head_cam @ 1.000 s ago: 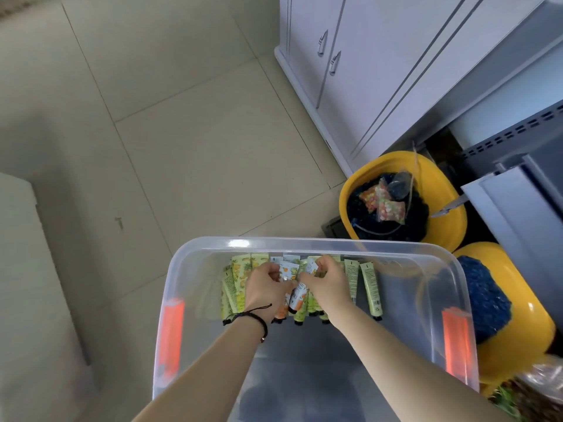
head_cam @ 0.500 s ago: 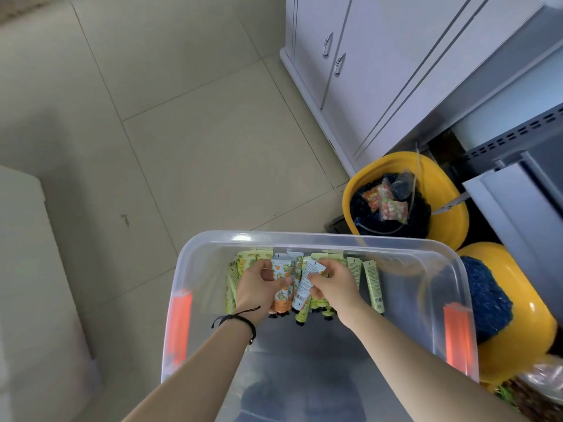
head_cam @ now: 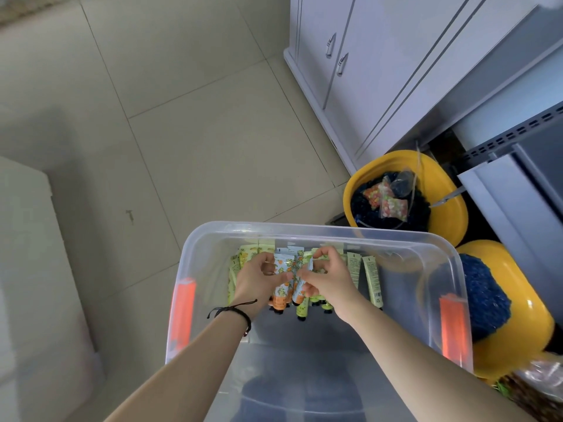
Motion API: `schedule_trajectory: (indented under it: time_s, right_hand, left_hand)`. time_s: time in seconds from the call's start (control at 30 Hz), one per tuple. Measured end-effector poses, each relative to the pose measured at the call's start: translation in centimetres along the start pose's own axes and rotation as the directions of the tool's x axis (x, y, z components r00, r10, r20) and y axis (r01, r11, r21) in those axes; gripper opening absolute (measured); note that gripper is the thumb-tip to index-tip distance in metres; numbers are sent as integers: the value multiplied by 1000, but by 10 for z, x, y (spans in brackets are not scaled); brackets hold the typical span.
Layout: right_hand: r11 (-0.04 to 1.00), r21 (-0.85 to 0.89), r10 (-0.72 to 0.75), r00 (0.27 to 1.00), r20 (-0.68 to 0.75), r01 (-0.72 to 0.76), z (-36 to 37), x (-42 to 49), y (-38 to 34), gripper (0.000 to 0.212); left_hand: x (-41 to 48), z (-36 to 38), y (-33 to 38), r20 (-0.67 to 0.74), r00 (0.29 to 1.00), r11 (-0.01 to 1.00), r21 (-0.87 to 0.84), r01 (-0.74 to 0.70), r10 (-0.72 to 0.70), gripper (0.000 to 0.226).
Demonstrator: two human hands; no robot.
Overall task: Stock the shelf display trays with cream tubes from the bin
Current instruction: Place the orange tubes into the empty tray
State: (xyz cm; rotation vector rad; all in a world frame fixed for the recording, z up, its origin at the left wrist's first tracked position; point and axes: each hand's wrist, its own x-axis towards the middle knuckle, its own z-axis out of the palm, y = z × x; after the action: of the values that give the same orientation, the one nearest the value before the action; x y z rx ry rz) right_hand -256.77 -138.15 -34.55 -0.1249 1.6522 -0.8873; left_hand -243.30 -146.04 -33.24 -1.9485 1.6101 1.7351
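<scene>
Floor (head_cam: 189, 141): pale square tiles, smooth and hard, with thin grout lines. Anything dropped past the bin's rim would probably skid.

Cabinet (head_cam: 396, 74): flat lilac-white doors with small metal handles. No display trays in view, so the load has to be carried out of frame. That is the longest stretch for a slip.

Bin (head_cam: 335, 237): clear, slightly cloudy plastic with rounded corners, a thick rim and orange latches (head_cam: 182, 303) on both sides. The walls are tall, so a full fist lifted carelessly could catch the rim and shed tubes.

Yellow tubs (head_cam: 451, 190): glossy round plastic holding dark blue fill, close beside the bin's right side. A stray tube could drop in among it.

Left hand (head_cam: 256, 283) and right hand (head_cam: 330, 280): both inside the bin at its far end, fingers curled and clamped from either side on one bunch of cream tubes (head_cam: 286, 280), thumbs nearly meeting.

- The bunch is uneven, with caps hanging below at different heights.
- Main risk, as I judge it: the slick laminate skins slide on each other, and the middle tubes squirt out when the bunch is squeezed or lifted.

Tubes: slim and flat-crimped at the top, rounder toward dark caps, soft-walled, printed in orange fruit or pale green. Loose tubes (head_cam: 372, 281) lie side by side against the far wall, just right of the hands.

Black cord bracelet (head_cam: 240, 312) on the left wrist, with a loose tail that could snag.
</scene>
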Motion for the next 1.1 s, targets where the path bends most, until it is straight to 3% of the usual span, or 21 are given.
schedule_trajectory:
  time_s: [0.07,0.17,0.27,0.43,0.57,0.67,0.83,0.97,1.1]
  right_hand:
    - [999,23,24,1000,18,-25,-1,-5,-1,42]
    - [1000,-23,3,1000,-30,-3,-3,-14,-4,35]
    - [975,-198,-125,987,-96,105,-6,-31,-13,30]
    - [885,-374,-325,943,-74,276,-16,-68,-42,43]
    - [814,-449,-436,898,-53,369,-18,-101,-84,48]
    - [764,-477,-504,863,-19,435,-14,-129,-120,37]
    - [666,-475,-633,773,49,575,-10,-191,-202,10]
    - [602,-453,-716,696,57,657,-11,-248,-291,33]
    - [461,-571,-767,629,129,680,-17,-320,-375,29]
  left_hand:
    - [-4,-3,1,3,1000,1000,-24,-14,14,41]
    - [-10,-7,3,0,998,998,-23,-55,55,33]
    - [-21,-14,7,52,990,991,24,-130,129,25]
    - [-55,-39,34,172,959,962,118,-247,225,19]
    - [-82,-68,66,170,939,940,118,-321,299,14]
    - [-103,-94,95,162,916,915,117,-386,366,5]
    - [-152,-146,168,144,838,831,120,-543,526,6]
    - [-201,-192,243,82,744,736,106,-668,663,6]
    - [-261,-234,316,32,624,615,133,-777,781,7]
